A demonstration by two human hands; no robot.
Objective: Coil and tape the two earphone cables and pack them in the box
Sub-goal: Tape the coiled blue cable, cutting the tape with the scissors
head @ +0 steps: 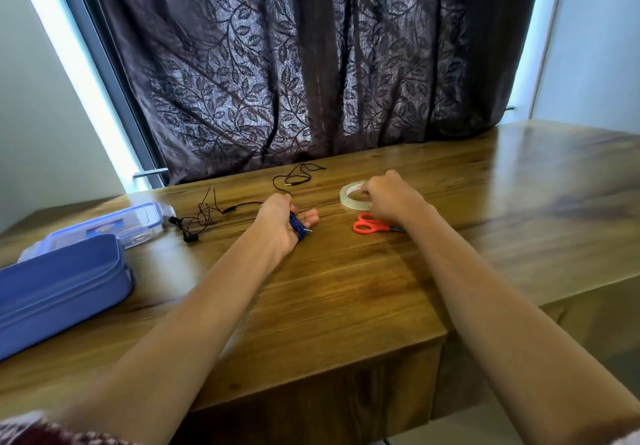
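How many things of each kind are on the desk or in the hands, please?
Cables: 2, the blue cable and the black cable
Tape roll: 1
Scissors: 1
Boxes: 2, the clear box and the blue box
Total: 6

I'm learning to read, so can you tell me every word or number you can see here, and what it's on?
Tape roll, inner ring: red print, too blurred to read.
Clear box lid: blue and yellow label, too small to read.
Nothing else in view shows any writing, so no text here can be quoted.
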